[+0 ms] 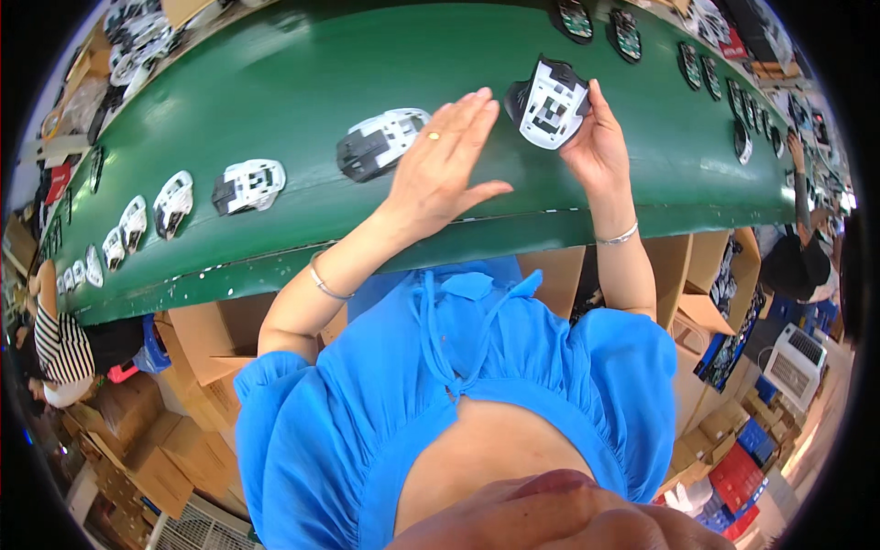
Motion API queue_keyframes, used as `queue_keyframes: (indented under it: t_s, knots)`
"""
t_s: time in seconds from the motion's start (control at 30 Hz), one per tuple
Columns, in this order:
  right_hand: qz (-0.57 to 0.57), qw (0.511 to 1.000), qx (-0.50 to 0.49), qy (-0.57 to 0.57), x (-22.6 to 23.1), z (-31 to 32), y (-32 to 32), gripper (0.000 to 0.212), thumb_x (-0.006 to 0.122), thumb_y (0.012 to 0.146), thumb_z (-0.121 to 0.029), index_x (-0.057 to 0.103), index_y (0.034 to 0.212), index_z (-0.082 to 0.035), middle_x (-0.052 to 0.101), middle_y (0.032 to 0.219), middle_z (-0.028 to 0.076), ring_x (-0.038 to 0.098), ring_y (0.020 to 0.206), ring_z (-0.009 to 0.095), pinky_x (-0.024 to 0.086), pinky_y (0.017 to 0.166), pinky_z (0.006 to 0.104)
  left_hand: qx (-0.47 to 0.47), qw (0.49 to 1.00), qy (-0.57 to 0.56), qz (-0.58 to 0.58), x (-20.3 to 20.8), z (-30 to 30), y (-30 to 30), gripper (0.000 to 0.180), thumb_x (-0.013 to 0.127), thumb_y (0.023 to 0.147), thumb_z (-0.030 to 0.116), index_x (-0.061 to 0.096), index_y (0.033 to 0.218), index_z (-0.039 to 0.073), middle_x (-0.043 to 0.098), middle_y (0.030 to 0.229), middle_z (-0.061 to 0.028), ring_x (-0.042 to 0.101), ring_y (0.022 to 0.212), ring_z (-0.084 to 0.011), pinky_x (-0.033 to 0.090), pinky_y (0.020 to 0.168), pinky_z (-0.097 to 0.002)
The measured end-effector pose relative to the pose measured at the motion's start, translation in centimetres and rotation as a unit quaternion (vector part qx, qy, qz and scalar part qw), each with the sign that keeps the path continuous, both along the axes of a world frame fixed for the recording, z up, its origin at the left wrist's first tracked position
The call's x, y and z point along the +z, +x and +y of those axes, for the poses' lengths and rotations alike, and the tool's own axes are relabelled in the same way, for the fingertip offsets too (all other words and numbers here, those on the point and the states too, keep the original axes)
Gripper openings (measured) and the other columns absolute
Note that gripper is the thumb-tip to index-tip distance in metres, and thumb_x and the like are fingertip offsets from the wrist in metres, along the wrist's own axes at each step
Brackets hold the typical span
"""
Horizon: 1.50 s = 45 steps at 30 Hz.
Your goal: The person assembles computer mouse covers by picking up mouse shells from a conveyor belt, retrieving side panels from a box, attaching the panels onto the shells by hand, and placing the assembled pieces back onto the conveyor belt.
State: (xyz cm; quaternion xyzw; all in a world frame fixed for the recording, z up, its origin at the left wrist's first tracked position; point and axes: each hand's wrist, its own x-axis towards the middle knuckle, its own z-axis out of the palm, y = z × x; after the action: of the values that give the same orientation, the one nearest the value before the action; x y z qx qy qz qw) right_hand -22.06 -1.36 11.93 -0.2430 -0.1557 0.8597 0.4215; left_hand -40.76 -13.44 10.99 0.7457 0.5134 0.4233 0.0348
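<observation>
In my right hand (598, 145) is a black-and-white computer mouse shell (553, 108), its inner white frame with cut-outs facing up. My thumb and fingers grip it by its right edge, above the green bench. To its left, my left hand (446, 163) is open and holds nothing, its fingers stretched out together and its thumb apart. Just beyond those fingers a second mouse shell (367, 151) lies on the bench, partly covered by the hand. I cannot tell whether the hand touches it.
The green bench (302, 92) carries more mouse shells (249, 186) in a row leftward. Black mouse bases with circuit boards (626, 37) lie at the far right. Cardboard boxes (206, 335) stand below the front edge. Other people work at the far left (62, 353) and right (807, 261).
</observation>
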Motion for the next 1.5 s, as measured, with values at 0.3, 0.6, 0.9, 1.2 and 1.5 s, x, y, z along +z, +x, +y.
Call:
queue_keyframes:
  t_s: [0.3, 0.6, 0.9, 1.2, 1.5]
  knots:
    - [-0.011, 0.992, -0.1, -0.078, -1.5, 1.4, 2.7, 0.02, 0.054, 0.09, -0.019, 0.051, 0.102, -0.003, 0.059, 0.101, 0.007, 0.059, 0.096, 0.018, 0.051, 0.086, 0.0296, 0.045, 0.994, -0.08, 0.059, 0.2, -1.1, -2.9, 0.062, 0.076, 0.067, 0.014, 0.049, 0.123, 0.004, 0.048, 0.129, -0.0132, 0.046, 0.119, -0.0278, 0.033, 0.103, -0.0437]
    - [-0.272, 0.96, -0.013, 0.072, -1.1, 8.0, 10.0, 0.031, 0.057, 0.088, -0.023, 0.056, 0.108, 0.001, 0.06, 0.107, 0.009, 0.057, 0.097, 0.019, 0.046, 0.085, 0.0335, 0.091, 0.954, -0.246, 0.147, 1.5, -3.5, -7.4, 0.083, 0.078, 0.063, 0.029, 0.036, 0.132, 0.009, 0.035, 0.135, -0.0214, 0.035, 0.125, -0.0383, 0.026, 0.104, -0.0499]
    - [-0.75, 0.607, -0.184, 0.188, -1.9, 15.9, 25.6, 0.033, 0.064, 0.083, -0.025, 0.063, 0.103, 0.001, 0.066, 0.087, 0.007, 0.062, 0.076, 0.016, 0.049, 0.068, 0.0273, 0.091, 0.968, -0.212, 0.099, 0.9, -3.0, -7.5, 0.07, 0.075, 0.067, 0.019, 0.04, 0.128, 0.008, 0.04, 0.132, -0.0183, 0.04, 0.122, -0.0341, 0.029, 0.104, -0.0476]
    - [-0.622, 0.535, -0.256, 0.511, 7.7, 13.3, 5.2, 0.022, 0.063, 0.083, -0.014, 0.065, 0.103, -0.004, 0.067, 0.096, 0.009, 0.063, 0.086, 0.014, 0.047, 0.075, 0.0244, 0.102, 0.966, -0.225, 0.075, 0.7, -2.1, -8.5, 0.069, 0.075, 0.067, 0.017, 0.041, 0.126, 0.003, 0.045, 0.129, -0.0161, 0.043, 0.12, -0.0321, 0.029, 0.104, -0.0467]
    - [-0.643, 0.464, 0.035, 0.608, 10.9, 20.3, -9.6, 0.02, 0.061, 0.077, -0.012, 0.067, 0.096, -0.007, 0.067, 0.092, 0.01, 0.065, 0.082, 0.018, 0.05, 0.075, 0.0297, 0.138, 0.967, -0.207, 0.047, 0.1, -3.3, -9.1, 0.07, 0.077, 0.065, 0.019, 0.043, 0.124, 0.004, 0.046, 0.128, -0.0151, 0.045, 0.119, -0.0317, 0.03, 0.104, -0.0483]
